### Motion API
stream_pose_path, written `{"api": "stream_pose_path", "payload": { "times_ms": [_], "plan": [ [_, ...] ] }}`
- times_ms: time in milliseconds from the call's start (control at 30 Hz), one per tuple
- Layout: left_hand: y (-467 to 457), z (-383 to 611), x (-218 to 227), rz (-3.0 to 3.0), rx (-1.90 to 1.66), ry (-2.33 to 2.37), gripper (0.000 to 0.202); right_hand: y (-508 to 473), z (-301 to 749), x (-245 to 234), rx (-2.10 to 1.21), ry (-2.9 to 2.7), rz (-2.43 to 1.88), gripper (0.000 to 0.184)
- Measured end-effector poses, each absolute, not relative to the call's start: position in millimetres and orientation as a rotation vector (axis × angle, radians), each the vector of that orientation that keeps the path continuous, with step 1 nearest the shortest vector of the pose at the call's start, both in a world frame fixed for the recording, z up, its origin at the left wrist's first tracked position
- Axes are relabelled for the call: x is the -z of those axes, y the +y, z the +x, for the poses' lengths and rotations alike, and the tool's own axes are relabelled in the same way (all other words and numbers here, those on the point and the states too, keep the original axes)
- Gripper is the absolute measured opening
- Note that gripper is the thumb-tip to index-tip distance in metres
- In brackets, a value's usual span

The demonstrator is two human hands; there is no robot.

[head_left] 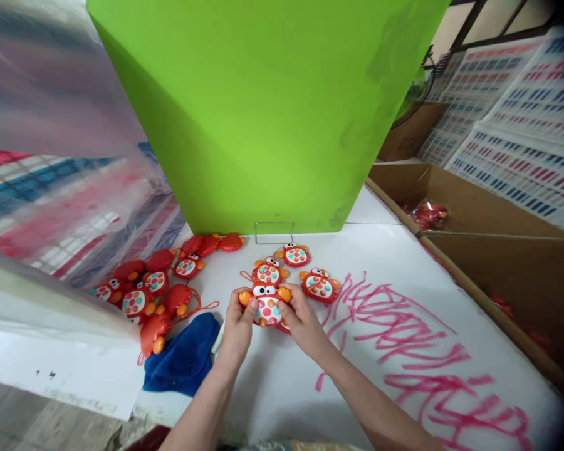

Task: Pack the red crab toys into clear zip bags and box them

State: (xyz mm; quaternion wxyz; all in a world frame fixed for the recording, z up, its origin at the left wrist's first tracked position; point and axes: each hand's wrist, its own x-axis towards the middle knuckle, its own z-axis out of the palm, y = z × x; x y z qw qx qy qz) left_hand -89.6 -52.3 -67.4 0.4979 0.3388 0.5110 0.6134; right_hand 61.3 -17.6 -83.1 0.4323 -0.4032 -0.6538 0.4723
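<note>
Between my two hands I hold a red crab toy (266, 303) with white eyes, orange claws and a white face dotted with coloured buttons. My left hand (239, 319) grips its left side, fingers closed and thumb on the front. On its other side my right hand (303, 318) pinches the edge, thumb near the buttons. Just beyond lies another crab toy (269, 270), partly hidden by the held one. Two more, a farther crab toy (296, 255) and a right-hand crab toy (319, 285), rest face up on the white table (282, 388).
A pile of crab toys (157, 282) lies left, some face down, beside a blue cloth (183, 354). A green board (263, 113) stands behind, with a wire stand (274, 232) at its foot. Cardboard boxes (489, 250) line the right; pink scribbles (395, 326) mark the tabletop.
</note>
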Motion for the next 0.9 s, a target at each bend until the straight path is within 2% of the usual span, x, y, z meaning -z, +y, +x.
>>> {"api": "stream_pose_path", "payload": {
  "times_ms": [100,267,433,533,633,733,900],
  "plan": [
    [-50,-88,75,0.818,-1.474,1.267,0.043,-18,59,91,-1.149,-1.618,-1.044,0.031],
    [-52,-83,70,0.690,-1.383,1.212,0.048,-7,62,100,-1.356,-1.511,-1.032,0.038],
    [-55,-79,65,0.710,-1.366,1.018,0.083,-2,62,96,-1.640,-1.239,-1.067,0.049],
    [-52,-81,67,0.655,-1.346,0.998,0.069,-5,62,91,-1.675,-1.176,-1.061,0.054],
    [-50,-83,70,0.603,-1.343,1.017,0.055,-10,61,87,-1.767,-1.217,-0.943,0.071],
    [-47,-83,77,0.605,-1.348,1.055,0.052,-13,59,85,-1.776,-1.269,-0.842,0.082],
    [-25,-117,91,1.010,-1.320,1.363,0.059,7,66,100,-1.603,-1.258,-0.983,0.078]
  ]
}}
